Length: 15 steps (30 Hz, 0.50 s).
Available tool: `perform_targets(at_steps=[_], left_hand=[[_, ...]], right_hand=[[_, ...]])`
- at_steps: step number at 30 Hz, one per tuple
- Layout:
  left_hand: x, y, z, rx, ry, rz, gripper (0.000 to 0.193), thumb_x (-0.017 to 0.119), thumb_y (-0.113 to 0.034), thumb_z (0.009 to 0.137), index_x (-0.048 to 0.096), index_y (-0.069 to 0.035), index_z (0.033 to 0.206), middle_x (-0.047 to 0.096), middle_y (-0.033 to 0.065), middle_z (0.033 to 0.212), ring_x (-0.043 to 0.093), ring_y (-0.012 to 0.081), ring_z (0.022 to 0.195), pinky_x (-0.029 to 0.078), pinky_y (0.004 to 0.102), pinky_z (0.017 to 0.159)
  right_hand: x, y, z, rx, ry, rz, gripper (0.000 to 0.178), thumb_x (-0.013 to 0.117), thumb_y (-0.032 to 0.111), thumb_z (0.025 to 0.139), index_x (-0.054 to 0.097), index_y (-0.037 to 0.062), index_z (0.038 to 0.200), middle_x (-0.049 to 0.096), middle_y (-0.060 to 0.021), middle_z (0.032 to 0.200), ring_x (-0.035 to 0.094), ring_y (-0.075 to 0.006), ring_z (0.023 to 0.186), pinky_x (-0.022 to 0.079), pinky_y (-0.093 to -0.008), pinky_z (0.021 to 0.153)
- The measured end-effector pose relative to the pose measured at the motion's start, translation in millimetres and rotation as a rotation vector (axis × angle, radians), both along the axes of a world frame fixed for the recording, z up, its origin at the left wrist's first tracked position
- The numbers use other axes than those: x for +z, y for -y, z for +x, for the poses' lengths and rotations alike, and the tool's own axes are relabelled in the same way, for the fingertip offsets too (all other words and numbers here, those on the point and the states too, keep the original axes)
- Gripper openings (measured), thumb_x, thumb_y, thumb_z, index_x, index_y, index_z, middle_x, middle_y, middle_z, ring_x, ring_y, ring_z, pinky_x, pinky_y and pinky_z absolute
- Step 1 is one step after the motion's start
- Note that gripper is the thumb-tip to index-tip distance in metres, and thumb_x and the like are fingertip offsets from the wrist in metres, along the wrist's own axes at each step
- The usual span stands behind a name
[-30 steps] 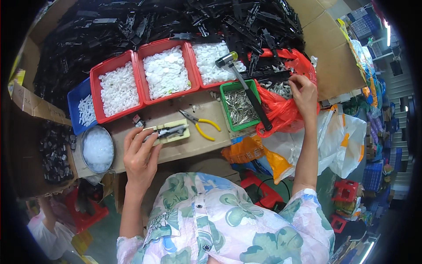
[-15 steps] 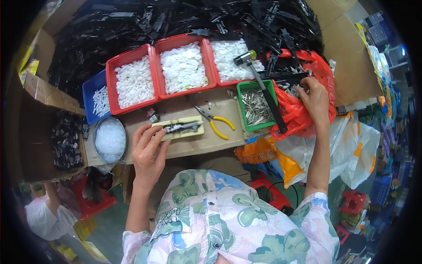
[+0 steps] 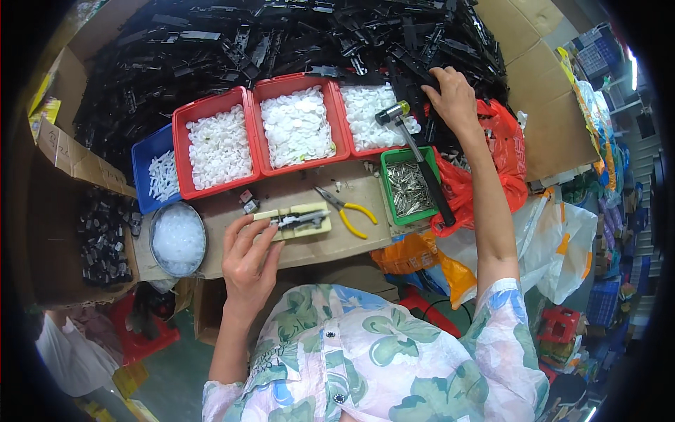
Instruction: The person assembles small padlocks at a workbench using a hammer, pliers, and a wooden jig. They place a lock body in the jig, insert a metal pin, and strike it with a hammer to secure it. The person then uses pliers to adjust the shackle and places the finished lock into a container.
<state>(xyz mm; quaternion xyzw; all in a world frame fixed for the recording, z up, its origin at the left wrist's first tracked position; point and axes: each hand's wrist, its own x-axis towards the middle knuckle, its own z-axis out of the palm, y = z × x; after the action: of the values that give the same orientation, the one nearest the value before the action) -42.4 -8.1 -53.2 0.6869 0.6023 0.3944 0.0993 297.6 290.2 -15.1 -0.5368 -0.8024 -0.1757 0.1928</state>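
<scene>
My left hand [image 3: 249, 257] grips the left end of a cream-coloured block [image 3: 306, 231], its fingers over the edge. A slim black and grey plastic part [image 3: 299, 219] lies in the block's slot, partly hidden by my fingers. My right hand [image 3: 455, 102] reaches over the near right side of a big heap of black plastic parts [image 3: 281, 42]. Its thumb and forefinger are apart, with nothing visible held between them. Below that hand, a hammer [image 3: 425, 164] with a black handle leans across a green tray [image 3: 410, 188] of small metal pins.
Red trays [image 3: 257, 126] of white plastic pieces and a blue tray [image 3: 145, 176] line the heap. A round bowl [image 3: 204, 239] stands left of yellow-handled pliers [image 3: 349, 211]. A red plastic bag [image 3: 503, 144] lies right. Cardboard walls [image 3: 548, 105] flank the table; another person's white sleeve [image 3: 74, 359] shows lower left.
My right hand has left the red bag and moved up and left to the black heap. My left hand stays at the cream block. The view has shifted slightly.
</scene>
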Motion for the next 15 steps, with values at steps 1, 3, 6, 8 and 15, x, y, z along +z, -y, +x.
perform_targets(at_steps=[1,3,6,8,15], left_hand=[[0.6,0.3,-0.8,0.002,0.0,-0.001,0.032,0.078,0.001,0.075,0.073,-0.002,0.106,0.07,0.0117,0.111,0.059,0.0346,0.114,0.049,0.0436,0.095],[2.5,-0.1,-1.2,0.001,0.002,-0.004,0.032,0.078,0.001,0.075,0.073,-0.002,0.106,0.07,0.0118,0.111,0.06,0.0347,0.114,0.049,0.0435,0.095],[7.4,0.9,0.9,-0.002,0.0,0.001,0.032,0.078,0.001,0.075,0.074,-0.002,0.107,0.07,0.0119,0.111,0.06,0.0348,0.112,0.049,0.0428,0.095],[11.6,1.6,3.0,-0.023,0.047,-0.01,0.036,0.077,0.002,0.075,0.072,-0.001,0.111,0.07,0.0126,0.113,0.061,0.0331,0.111,0.049,0.0421,0.096],[21.2,-7.5,25.2,-0.042,0.959,-0.216,0.043,0.069,0.0,0.09,0.061,0.002,0.132,0.068,0.0117,0.113,0.064,0.0144,0.103,0.049,0.028,0.088]], right_hand=[[-1.1,-3.0,3.2,0.019,-0.044,0.015,0.028,0.074,0.022,0.085,0.07,0.0043,0.106,0.068,-0.016,0.097,0.065,-0.0368,0.094,0.054,-0.0469,0.081],[-1.2,-6.4,13.3,0.05,-0.13,0.045,0.028,0.072,0.025,0.087,0.071,0.005,0.106,0.069,-0.016,0.094,0.066,-0.0366,0.092,0.053,-0.0472,0.081],[11.9,2.6,14.6,0.023,-0.173,0.118,0.027,0.068,0.027,0.09,0.072,0.0053,0.106,0.071,-0.0162,0.092,0.067,-0.0365,0.09,0.053,-0.0484,0.08],[24.5,20.1,9.2,0.1,-0.289,0.038,0.023,0.064,0.024,0.094,0.072,0.0029,0.101,0.069,-0.0159,0.087,0.066,-0.0352,0.082,0.051,-0.0439,0.071],[29.7,159.6,-58.7,0.628,-0.631,-1.169,0.026,0.058,0.021,0.101,0.071,-0.0001,0.096,0.054,-0.0022,0.064,0.048,-0.0103,0.059,0.041,-0.0295,0.056]])
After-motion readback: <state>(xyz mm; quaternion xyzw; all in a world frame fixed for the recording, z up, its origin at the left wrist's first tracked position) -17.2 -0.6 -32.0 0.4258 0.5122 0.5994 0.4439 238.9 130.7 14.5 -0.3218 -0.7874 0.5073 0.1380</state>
